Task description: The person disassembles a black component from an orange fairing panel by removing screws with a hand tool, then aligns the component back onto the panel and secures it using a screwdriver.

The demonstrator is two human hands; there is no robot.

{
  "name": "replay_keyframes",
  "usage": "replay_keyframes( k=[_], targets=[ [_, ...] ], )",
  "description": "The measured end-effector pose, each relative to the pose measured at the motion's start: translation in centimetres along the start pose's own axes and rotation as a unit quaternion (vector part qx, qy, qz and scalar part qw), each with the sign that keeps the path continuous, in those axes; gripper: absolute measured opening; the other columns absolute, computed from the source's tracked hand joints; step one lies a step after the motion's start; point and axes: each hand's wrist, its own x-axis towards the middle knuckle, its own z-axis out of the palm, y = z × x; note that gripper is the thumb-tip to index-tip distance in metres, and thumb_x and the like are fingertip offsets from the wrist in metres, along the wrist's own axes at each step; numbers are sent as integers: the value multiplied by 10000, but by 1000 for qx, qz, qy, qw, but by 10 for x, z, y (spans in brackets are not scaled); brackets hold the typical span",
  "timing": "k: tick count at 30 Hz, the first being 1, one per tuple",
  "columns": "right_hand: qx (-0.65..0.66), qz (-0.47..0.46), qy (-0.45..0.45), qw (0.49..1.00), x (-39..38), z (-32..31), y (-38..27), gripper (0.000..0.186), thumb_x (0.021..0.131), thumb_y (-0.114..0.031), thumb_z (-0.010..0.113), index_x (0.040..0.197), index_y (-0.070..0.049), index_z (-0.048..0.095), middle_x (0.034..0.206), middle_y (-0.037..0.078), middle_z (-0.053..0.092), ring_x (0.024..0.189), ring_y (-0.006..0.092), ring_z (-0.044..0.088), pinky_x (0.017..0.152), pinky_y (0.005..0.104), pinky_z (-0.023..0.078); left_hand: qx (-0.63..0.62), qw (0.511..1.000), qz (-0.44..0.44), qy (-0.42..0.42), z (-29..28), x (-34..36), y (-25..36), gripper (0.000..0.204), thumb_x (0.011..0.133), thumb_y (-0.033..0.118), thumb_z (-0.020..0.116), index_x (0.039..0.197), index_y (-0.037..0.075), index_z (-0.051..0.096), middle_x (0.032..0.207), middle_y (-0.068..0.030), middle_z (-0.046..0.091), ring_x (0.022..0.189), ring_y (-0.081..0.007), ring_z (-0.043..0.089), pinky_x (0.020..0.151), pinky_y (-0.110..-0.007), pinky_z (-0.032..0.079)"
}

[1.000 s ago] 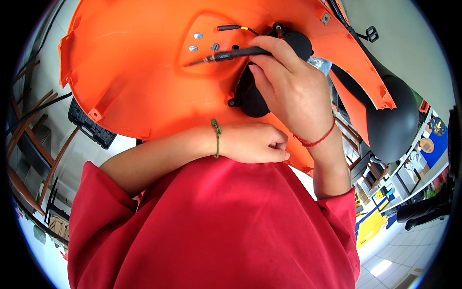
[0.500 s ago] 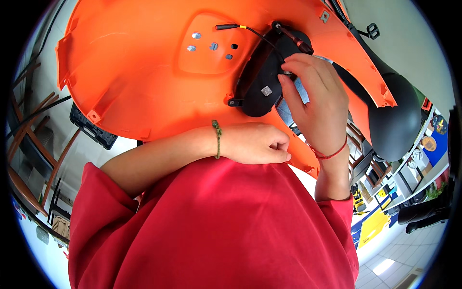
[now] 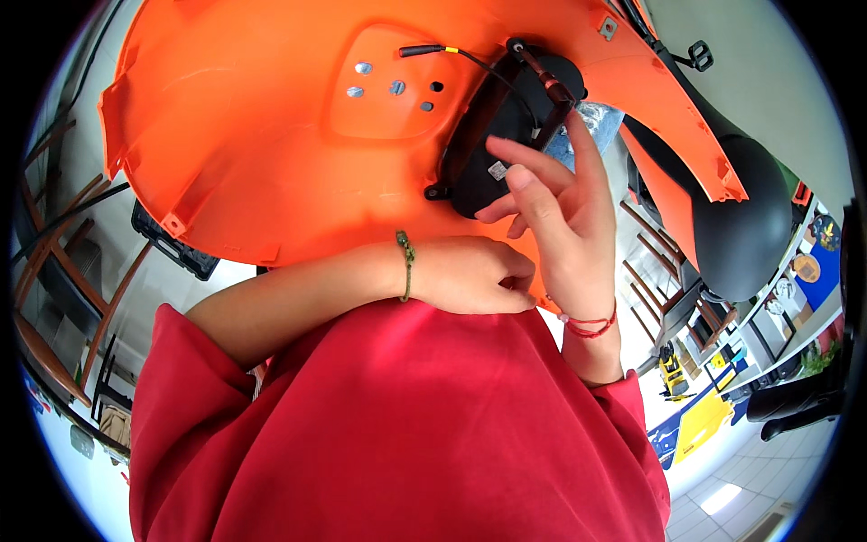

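Note:
A large curved orange plastic panel [image 3: 271,154] lies before me. Against its inner side sits a black oval housing [image 3: 483,167] with a mounting tab at each end and a dark reddish bar [image 3: 546,79] along its upper right. A thin black cable [image 3: 492,68] with a yellow band runs from the housing to a plug lying over the panel. Above the housing's right part, my right hand [image 3: 569,217] is open, fingers spread, holding nothing. My left hand [image 3: 483,275] is closed near the panel's lower edge, against my red shirt; whatever its curled fingers hold is hidden.
Beyond the panel's right arm is a black rounded seat-like part [image 3: 741,217], with a pedal [image 3: 698,57] above it. Brown wooden chair parts [image 3: 81,298] stand at left, near a black case [image 3: 176,239]. A bench with tools [image 3: 786,307] is at right.
My right hand has let go of the cable near the housing and drawn back down, its pinched fingers spreading apart. The panel has shifted very slightly left; my left hand stays nearly still.

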Motion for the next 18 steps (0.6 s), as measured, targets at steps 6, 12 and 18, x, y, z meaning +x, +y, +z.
replay_keyframes(
  k=[6,12,18],
  targets=[
    [-180,-73,58,979,5,-7,7,616,924,-118,627,1445,19,327,1234,216,603,735,176,696,590,239,513,-17,1000,-21,-14,-4,-2,9,339,924,330,546,904,1,626,817,-116,640,793,-223,615,733,-351,472],
    [-427,-260,119,858,24,-6,-4,376,884,-120,657,1235,-15,570,1098,147,617,602,179,645,520,290,508,15,998,-61,-15,-9,-5,20,300,953,281,559,1002,-5,640,825,-106,658,789,-199,619,753,-330,483],
    [-459,-313,128,821,47,-2,-14,268,873,-84,629,1129,-5,619,1062,127,613,639,202,647,529,328,512,16,997,-76,-24,-12,-5,27,316,963,303,552,991,-1,634,827,-89,656,781,-189,615,750,-329,483]
  ],
)
